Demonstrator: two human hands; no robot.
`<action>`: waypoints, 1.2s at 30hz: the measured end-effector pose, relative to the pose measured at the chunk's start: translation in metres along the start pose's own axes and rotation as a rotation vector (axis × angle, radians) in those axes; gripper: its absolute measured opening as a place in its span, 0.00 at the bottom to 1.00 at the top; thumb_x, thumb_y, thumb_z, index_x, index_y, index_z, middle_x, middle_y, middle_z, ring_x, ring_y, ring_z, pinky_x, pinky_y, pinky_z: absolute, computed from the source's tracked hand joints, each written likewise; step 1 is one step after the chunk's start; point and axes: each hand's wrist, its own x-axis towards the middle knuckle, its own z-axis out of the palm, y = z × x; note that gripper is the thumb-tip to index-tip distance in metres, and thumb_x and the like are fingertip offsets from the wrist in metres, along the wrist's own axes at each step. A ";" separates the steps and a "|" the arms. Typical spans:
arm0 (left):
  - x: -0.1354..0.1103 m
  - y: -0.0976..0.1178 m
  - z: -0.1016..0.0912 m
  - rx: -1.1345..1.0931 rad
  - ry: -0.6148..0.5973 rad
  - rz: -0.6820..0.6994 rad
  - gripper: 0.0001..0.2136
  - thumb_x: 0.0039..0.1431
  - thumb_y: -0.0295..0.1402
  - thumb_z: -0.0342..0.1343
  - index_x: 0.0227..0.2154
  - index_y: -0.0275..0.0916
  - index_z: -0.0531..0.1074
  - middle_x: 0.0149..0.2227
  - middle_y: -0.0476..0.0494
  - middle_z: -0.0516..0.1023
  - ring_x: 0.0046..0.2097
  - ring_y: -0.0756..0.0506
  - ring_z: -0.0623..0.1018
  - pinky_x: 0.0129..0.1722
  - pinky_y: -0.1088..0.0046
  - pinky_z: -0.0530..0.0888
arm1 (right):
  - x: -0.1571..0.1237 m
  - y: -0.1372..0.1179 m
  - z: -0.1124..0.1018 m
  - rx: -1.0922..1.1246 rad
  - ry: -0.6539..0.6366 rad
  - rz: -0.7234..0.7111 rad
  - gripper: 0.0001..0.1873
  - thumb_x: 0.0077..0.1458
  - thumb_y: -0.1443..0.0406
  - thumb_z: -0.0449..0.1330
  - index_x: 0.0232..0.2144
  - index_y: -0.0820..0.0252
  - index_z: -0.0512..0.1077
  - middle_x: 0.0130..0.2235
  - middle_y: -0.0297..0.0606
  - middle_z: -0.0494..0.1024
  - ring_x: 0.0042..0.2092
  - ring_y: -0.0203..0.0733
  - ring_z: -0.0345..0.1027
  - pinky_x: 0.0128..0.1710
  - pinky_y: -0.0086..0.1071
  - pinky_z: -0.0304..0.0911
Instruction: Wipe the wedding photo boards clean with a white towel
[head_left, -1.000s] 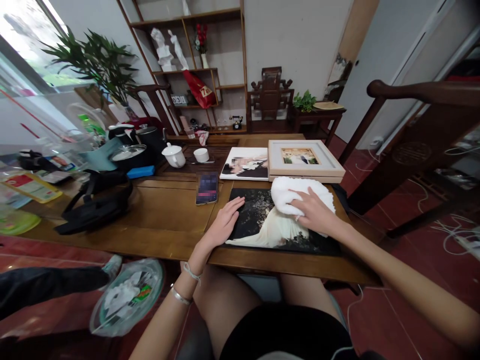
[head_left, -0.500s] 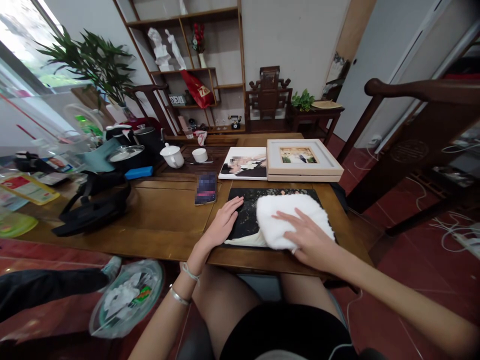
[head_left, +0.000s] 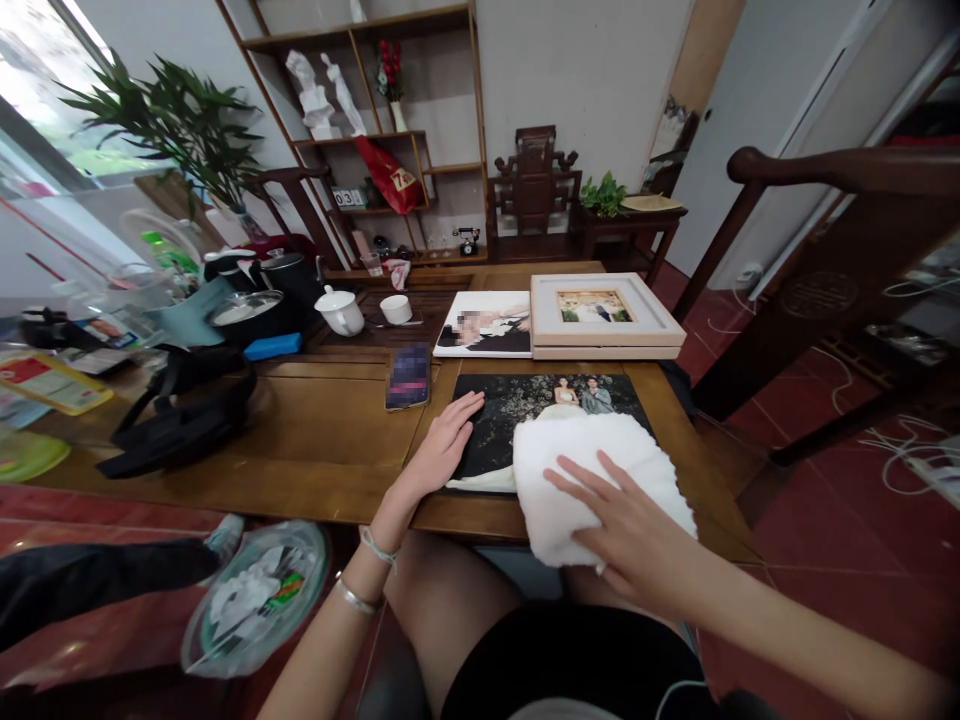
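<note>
Head view, panel: a dark photo panel [head_left: 499, 430] lies flat on the wooden table [head_left: 322, 440], its near edge close to the table's near edge; two printed figures show beyond the cloth.
Left hand: the left hand [head_left: 442, 445] is open, palm down, fingers nearly together, resting along the panel's left edge.
Right hand: the right hand [head_left: 634, 535] is open, fingers spread on top of the white cloth [head_left: 637, 450].
Cloth: covers the panel's near right part, reaches past its right edge, and overlaps the table's near edge in view; whether it hangs over cannot be told.
Far side: a thin strip of wood separates panel from white-edged print [head_left: 484, 325] and framed picture [head_left: 606, 315], which stand side by side.
Left side: the phone [head_left: 408, 376] lies near the fingertips; a wide stretch of wood runs to the black bag [head_left: 180, 410].
Right side: a narrow wooden margin, then the chair [head_left: 817, 290].
</note>
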 end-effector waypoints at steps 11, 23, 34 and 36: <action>0.000 0.003 -0.001 -0.011 -0.001 -0.002 0.19 0.67 0.36 0.39 0.57 0.43 0.63 0.62 0.43 0.62 0.65 0.45 0.58 0.65 0.57 0.52 | 0.016 0.129 -0.014 -0.134 0.135 0.118 0.23 0.41 0.74 0.53 0.41 0.60 0.73 0.58 0.50 0.66 0.58 0.54 0.60 0.58 0.55 0.52; 0.000 0.003 -0.002 -0.004 0.000 -0.004 0.19 0.67 0.36 0.39 0.57 0.42 0.63 0.62 0.42 0.62 0.65 0.44 0.57 0.65 0.57 0.52 | -0.010 0.035 -0.010 0.004 0.015 -0.176 0.15 0.35 0.74 0.54 0.28 0.58 0.74 0.64 0.42 0.57 0.65 0.52 0.44 0.62 0.55 0.40; 0.000 0.005 -0.003 -0.002 -0.013 -0.018 0.19 0.66 0.35 0.40 0.57 0.44 0.63 0.62 0.44 0.62 0.65 0.45 0.58 0.65 0.57 0.52 | 0.032 0.138 -0.013 -0.123 0.178 0.031 0.18 0.41 0.74 0.53 0.37 0.65 0.74 0.57 0.56 0.67 0.56 0.57 0.61 0.55 0.53 0.55; 0.000 0.005 -0.003 0.001 -0.014 -0.019 0.19 0.66 0.35 0.40 0.58 0.44 0.62 0.63 0.44 0.62 0.65 0.45 0.58 0.65 0.57 0.52 | 0.034 0.129 -0.012 -0.111 0.186 0.039 0.17 0.41 0.73 0.54 0.35 0.64 0.75 0.57 0.56 0.66 0.57 0.58 0.60 0.55 0.54 0.55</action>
